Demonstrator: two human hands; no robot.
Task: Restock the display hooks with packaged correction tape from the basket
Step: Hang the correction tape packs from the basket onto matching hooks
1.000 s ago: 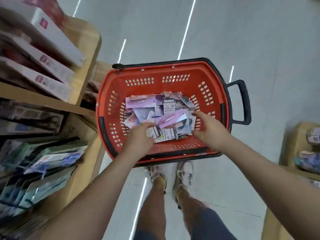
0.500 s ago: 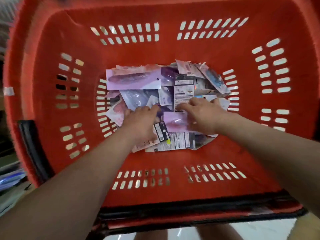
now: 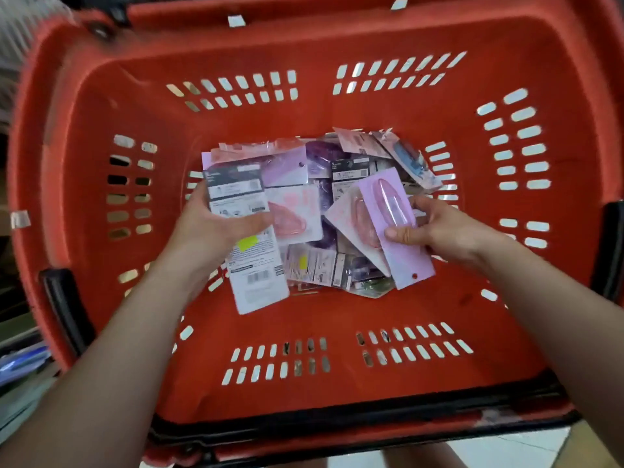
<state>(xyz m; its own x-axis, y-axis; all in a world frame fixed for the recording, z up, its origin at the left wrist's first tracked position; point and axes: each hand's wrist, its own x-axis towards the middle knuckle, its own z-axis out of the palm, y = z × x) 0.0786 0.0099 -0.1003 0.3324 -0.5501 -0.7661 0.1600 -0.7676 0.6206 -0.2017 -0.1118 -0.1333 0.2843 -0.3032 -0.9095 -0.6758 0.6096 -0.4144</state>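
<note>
A red plastic basket (image 3: 337, 315) fills the view. A heap of packaged correction tape (image 3: 324, 261) lies on its floor, pink and purple cards mixed face up and face down. My left hand (image 3: 209, 231) grips a stack of packs (image 3: 236, 194) turned printed-back-up, with a yellow sticker and a barcode showing. My right hand (image 3: 435, 228) pinches two face-up packs, a lilac card (image 3: 401, 258) with a pink tape blister and a paler card under it, tilted above the heap.
Black handle mounts sit on the basket's left wall (image 3: 64, 305) and right wall (image 3: 611, 251). A strip of shelf goods (image 3: 20, 366) shows at the lower left, and pale floor (image 3: 506, 450) below the basket's near rim.
The view has closed in on the basket. Both hands went from pressing into the heap to lifting packs: the left raised a back-up stack, the right lifted the lilac cards.
</note>
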